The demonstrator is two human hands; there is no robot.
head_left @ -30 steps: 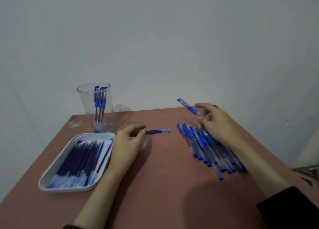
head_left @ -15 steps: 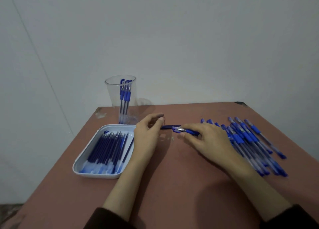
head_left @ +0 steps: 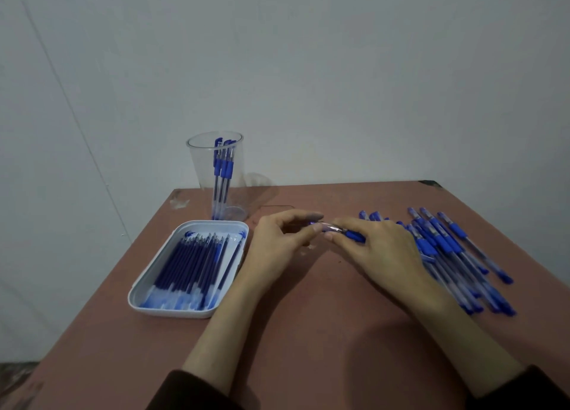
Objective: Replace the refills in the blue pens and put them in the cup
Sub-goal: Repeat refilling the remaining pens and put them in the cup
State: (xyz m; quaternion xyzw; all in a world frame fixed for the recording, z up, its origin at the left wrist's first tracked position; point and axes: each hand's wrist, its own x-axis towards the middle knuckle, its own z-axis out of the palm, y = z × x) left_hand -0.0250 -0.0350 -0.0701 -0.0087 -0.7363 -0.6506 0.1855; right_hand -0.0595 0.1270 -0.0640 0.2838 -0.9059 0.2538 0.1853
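Observation:
My right hand (head_left: 379,249) grips a blue pen (head_left: 351,234) by its grip section, low over the table's middle. My left hand (head_left: 277,243) meets it from the left, with thumb and fingertips pinching the pen's clear tip end. A clear plastic cup (head_left: 216,178) stands at the back left with three blue pens upright inside. A white tray (head_left: 154,273) in front of the cup holds several dark blue refills. Several blue pens (head_left: 447,249) lie in a row on the right, partly hidden by my right hand.
The reddish-brown table (head_left: 308,332) ends at the grey wall behind the cup. Its left edge runs just beside the tray, and its right edge passes close to the pen row. A chipped patch marks the back left corner.
My right hand carried one pen from the row to the middle of the table. My left hand closed onto the pen's tip end. The camera turned left, so the table shifted rightward in view.

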